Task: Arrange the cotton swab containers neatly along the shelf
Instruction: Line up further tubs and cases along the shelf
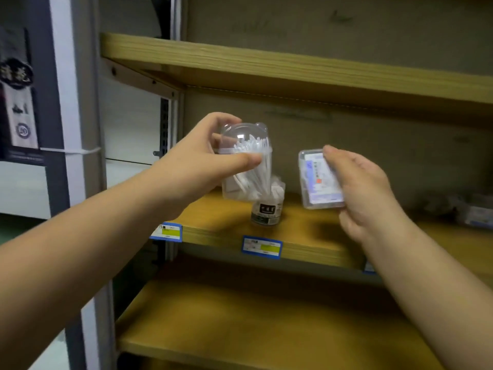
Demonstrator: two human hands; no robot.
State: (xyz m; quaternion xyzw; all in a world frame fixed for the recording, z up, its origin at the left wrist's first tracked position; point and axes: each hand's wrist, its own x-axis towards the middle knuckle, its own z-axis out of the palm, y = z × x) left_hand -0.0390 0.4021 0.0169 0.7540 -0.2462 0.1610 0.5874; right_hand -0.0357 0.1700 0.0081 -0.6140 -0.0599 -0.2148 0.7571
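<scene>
The left hand (202,158) grips a clear round tub (246,166) full of white swabs, up above the wooden shelf (306,236). The right hand (365,188) holds a flat clear box (317,182) up too. A small jar (268,206) stands on the shelf, under the tub.

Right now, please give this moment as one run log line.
left hand: holds domed swab jar above shelf | right hand: holds flat swab box | small labelled jar: standing on shelf
</scene>
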